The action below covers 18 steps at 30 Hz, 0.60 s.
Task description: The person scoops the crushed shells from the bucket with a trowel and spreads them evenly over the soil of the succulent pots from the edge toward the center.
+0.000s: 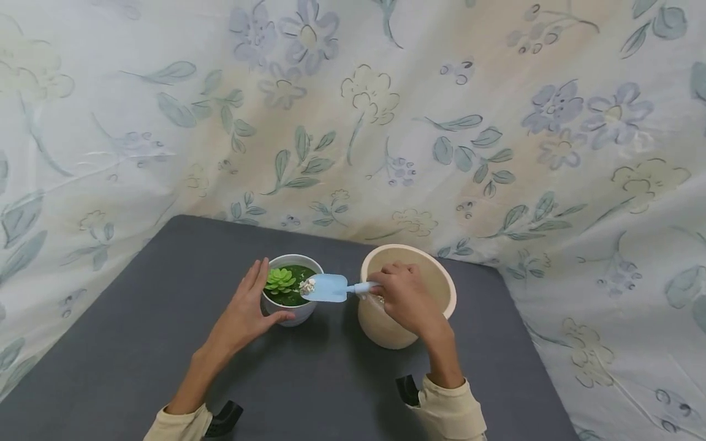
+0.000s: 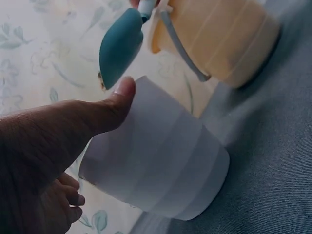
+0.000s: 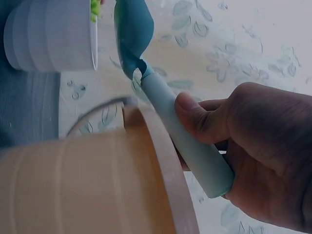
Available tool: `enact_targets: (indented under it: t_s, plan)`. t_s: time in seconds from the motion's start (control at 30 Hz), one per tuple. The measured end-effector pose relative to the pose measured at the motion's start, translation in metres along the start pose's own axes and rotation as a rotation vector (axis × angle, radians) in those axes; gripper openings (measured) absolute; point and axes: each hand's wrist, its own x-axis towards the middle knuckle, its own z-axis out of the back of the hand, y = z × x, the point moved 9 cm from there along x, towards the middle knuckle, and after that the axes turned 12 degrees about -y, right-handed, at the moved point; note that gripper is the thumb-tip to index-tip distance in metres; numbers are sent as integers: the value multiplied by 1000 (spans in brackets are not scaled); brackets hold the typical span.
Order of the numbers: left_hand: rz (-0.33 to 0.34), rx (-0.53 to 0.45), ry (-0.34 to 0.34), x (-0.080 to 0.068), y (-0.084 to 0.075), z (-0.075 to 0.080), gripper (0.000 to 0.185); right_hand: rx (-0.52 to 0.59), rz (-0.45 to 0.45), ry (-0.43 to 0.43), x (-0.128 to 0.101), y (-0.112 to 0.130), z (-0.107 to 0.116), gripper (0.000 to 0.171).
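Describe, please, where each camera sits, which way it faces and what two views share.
Head: on the head, facing forward and down at the gray table; left hand, right hand and sleeves show.
Left wrist: on that wrist, facing the white pot; the left hand and a sliver of the right show.
Right wrist: on that wrist, facing the blue trowel and beige bucket; the right hand shows.
Both wrist views share trowel, pot and bucket.
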Motion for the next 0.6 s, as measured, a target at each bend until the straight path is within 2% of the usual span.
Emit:
enact_targets:
  t_s: [0.23,0.4,0.6]
  plan:
    - [9,-38,48,5,7,-8,131,23,-14,81,10,14,-10,11]
    - [14,-65,60,8,7,-11,123,44,-33,132,18,22,-15,12]
    - [75,-100,54,10,11,-11,127,-48,30,220,34,40,-28,11]
